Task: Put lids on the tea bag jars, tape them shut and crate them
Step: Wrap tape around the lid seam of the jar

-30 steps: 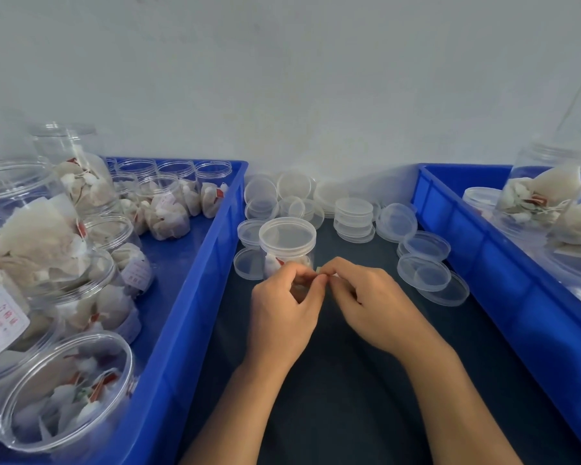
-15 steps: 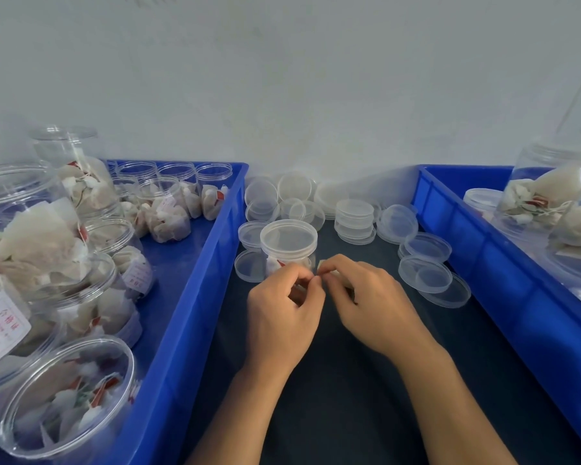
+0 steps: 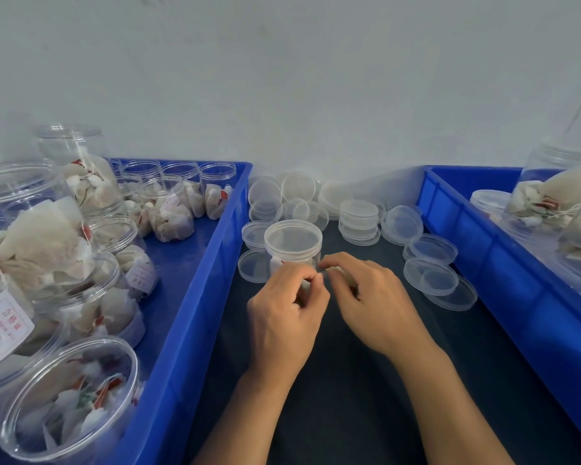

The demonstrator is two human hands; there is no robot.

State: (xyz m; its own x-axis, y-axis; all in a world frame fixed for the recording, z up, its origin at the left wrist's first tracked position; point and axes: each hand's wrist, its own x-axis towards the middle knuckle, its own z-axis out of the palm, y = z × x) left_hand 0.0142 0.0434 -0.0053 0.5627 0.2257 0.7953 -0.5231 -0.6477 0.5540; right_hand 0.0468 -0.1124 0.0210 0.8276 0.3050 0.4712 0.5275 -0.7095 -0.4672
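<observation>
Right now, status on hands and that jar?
Left hand and right hand pinching something small, likely tape, in front of lidded jar. Jar upright on the mat. Loose lids alongside, nothing blocking.

1. In front of me stands a plain pale wall (image 3: 316, 78), grey-white with a faint blue cast, filling the whole upper half of what I see.
2. Its surface is matte and slightly uneven, with a few faint smudges and no fixtures on it.
3. The wall meets my work surface (image 3: 349, 380) straight on at the far edge.
4. That surface is dark, close to black with a bluish tinge, and looks like a soft mat or cloth rather than bare wood.
5. The light is soft and even, casting weak shadows low on the wall.
6. A thin pale line runs slantwise at the far right edge; I cannot tell what it is.
</observation>
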